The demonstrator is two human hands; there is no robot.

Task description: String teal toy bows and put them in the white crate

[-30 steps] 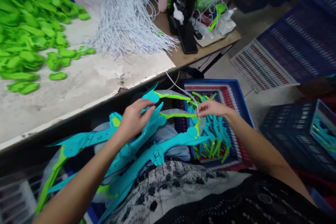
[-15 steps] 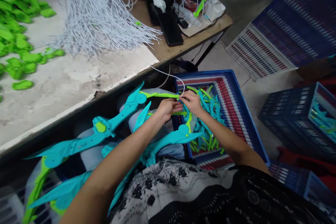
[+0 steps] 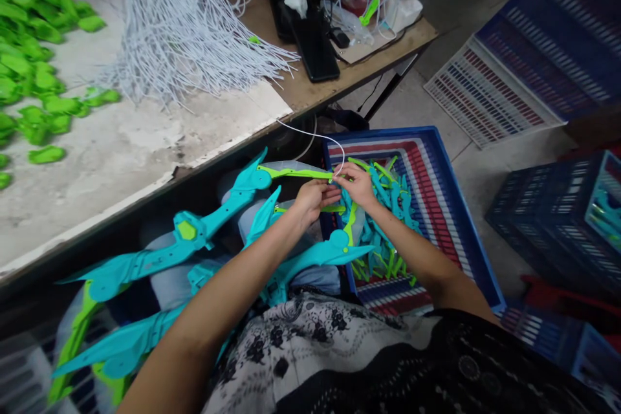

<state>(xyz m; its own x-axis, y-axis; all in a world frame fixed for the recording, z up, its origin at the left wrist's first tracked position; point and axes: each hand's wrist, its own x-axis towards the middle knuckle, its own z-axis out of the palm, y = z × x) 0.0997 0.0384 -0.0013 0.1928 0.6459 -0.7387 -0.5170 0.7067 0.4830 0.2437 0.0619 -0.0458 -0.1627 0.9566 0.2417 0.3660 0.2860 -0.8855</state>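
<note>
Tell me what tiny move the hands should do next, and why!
Perhaps the right fingers should nudge the white string against the tip of the green strip, while the left fingers steady it. The right fingers seem to pinch the string at that tip, the left ones are close by, and the string curves toward the table. Any hole is too small to see.

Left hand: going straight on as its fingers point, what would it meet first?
Most likely the right hand, close ahead; depth is unclear, so the left hand might slip beneath it toward the teal parts in the crate.
</note>
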